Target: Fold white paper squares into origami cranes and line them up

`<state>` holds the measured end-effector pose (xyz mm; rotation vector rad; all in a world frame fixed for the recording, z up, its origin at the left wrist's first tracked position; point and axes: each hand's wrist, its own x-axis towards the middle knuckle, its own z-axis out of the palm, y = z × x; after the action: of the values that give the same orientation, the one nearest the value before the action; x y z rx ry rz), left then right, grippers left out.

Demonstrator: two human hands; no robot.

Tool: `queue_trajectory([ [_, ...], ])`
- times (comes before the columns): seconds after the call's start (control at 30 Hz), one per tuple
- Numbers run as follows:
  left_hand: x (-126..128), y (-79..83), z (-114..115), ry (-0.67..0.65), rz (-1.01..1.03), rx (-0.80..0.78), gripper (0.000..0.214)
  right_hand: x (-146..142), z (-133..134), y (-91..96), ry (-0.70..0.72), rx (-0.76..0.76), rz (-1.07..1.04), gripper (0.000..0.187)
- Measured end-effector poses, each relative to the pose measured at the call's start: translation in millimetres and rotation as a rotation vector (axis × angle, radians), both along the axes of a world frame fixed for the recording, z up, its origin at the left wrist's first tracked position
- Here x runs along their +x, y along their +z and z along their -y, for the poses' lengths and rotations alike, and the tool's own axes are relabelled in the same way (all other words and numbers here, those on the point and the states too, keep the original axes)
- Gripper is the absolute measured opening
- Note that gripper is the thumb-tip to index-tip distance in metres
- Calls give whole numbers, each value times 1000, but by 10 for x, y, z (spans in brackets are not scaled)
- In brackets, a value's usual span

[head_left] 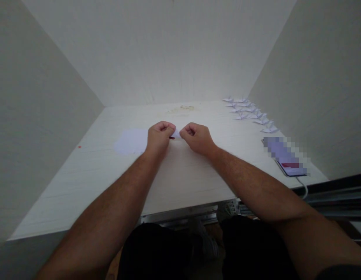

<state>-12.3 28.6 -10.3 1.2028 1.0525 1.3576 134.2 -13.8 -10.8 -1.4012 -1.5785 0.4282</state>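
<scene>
Both my hands meet over the middle of the white table (180,182). My left hand (158,137) is closed in a pinch on a small piece of pale paper (176,134) with a red mark at its edge. My right hand (198,138) is closed on the other end of the same paper piece. Most of the paper is hidden between my fingers. A stack of pale paper sheets (130,141) lies flat just left of my left hand.
Several small folded paper figures (250,112) sit in rows at the back right of the table. A phone (285,156) with a cable lies at the right edge. White walls enclose the table on three sides. A stain marks the far middle.
</scene>
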Motion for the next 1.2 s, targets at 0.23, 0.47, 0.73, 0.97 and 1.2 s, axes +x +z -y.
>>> queue_trajectory([
  [0.23,-28,-77,27,-75,-112,110,12,-13,-17,13,54,-57,-70,11],
  [0.47,20,-10,71,66,-195,189,6,-19,-7,45,-4,-68,-63,11],
  [0.73,-4,-16,44,136,-85,108,7,28,0,27,-44,-28,-137,13],
  [0.97,37,-74,53,76,-38,131,11,-30,21,49,3,-35,-43,10],
  [1.2,59,-43,83,28,90,53,15,-20,28,33,58,-16,-148,11],
])
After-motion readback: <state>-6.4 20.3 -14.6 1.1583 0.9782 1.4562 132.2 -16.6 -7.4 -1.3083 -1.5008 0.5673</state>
